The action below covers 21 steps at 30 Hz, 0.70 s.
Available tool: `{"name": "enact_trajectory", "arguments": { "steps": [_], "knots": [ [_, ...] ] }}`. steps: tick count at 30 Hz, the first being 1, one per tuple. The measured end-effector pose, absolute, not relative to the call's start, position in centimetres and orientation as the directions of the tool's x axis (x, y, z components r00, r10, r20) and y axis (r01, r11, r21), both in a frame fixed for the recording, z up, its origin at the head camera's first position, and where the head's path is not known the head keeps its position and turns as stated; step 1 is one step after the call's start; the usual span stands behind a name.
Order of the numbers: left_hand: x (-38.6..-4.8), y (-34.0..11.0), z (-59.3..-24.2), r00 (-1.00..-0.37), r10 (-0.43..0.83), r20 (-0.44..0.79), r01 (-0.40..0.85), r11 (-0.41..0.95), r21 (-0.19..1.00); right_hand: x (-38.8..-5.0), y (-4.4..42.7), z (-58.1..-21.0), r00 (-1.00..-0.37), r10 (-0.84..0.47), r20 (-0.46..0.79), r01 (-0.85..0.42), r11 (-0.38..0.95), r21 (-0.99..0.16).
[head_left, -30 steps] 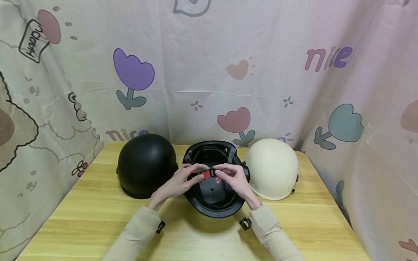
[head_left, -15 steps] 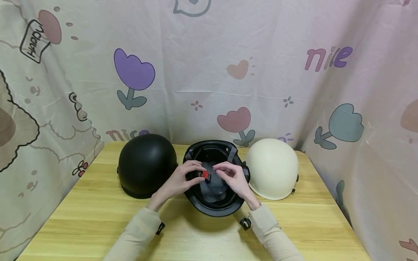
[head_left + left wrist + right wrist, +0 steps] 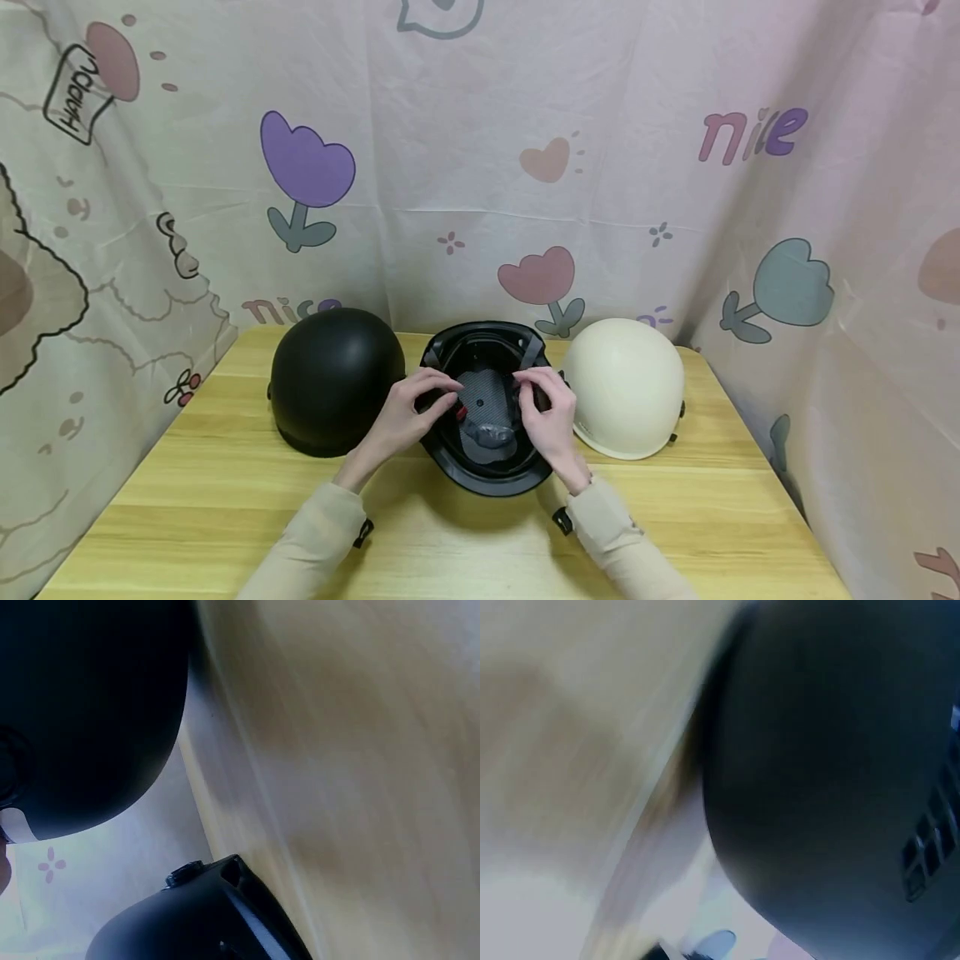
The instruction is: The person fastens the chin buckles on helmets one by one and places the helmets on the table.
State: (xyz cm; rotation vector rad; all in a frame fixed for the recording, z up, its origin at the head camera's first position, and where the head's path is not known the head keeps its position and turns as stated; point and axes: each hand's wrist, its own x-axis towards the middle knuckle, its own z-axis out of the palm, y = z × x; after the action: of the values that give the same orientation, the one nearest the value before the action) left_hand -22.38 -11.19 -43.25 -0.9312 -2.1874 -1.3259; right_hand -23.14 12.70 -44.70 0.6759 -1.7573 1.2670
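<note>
An upturned black helmet (image 3: 486,486) lies between two others, its padded inside facing up. My left hand (image 3: 401,414) is over its left rim, with finger and thumb tips a little apart. Just beyond that thumb a red buckle piece (image 3: 461,412) shows inside the helmet. Over the right rim is my right hand (image 3: 550,414), fingers bent towards the thumb; whether a strap lies between them is too small to tell. In the left wrist view the helmet's shell (image 3: 90,697) fills the upper left. Its dark side (image 3: 817,772) fills much of the right wrist view.
A second black helmet (image 3: 337,383) stands dome up on the left. On the right is a cream helmet (image 3: 624,387), also dome up. All rest on a wooden table (image 3: 465,558) before a patterned cloth backdrop (image 3: 450,167).
The buckle has left the middle, and its red piece is now lower and further left, beside the left thumb. My hands have moved apart, the right one towards the right rim.
</note>
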Motion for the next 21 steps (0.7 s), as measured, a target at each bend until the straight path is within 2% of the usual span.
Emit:
{"name": "enact_trajectory", "arguments": {
  "steps": [2,5,11,21],
  "knots": [
    [-22.4,-11.2,-43.3,-0.683,0.315,0.658,0.730,0.309,0.609,-23.0,12.6,-44.7,-0.443,0.094,0.891,-0.743,0.518,-0.424],
    [-22.4,-11.3,-43.4,-0.702,0.291,0.650,0.712,0.302,0.634,-22.9,12.5,-44.6,-0.454,0.128,0.882,-0.648,0.631,-0.425],
    [-22.2,-11.4,-43.4,-0.724,0.267,0.636,0.689,0.311,0.655,-22.8,13.0,-44.5,-0.572,0.129,0.810,-0.556,0.664,-0.499],
    [-22.1,-12.0,-44.3,-0.751,0.277,0.599,0.660,0.336,0.672,-23.0,14.5,-44.9,-0.625,0.040,0.779,-0.609,0.599,-0.519]
  ]
}}
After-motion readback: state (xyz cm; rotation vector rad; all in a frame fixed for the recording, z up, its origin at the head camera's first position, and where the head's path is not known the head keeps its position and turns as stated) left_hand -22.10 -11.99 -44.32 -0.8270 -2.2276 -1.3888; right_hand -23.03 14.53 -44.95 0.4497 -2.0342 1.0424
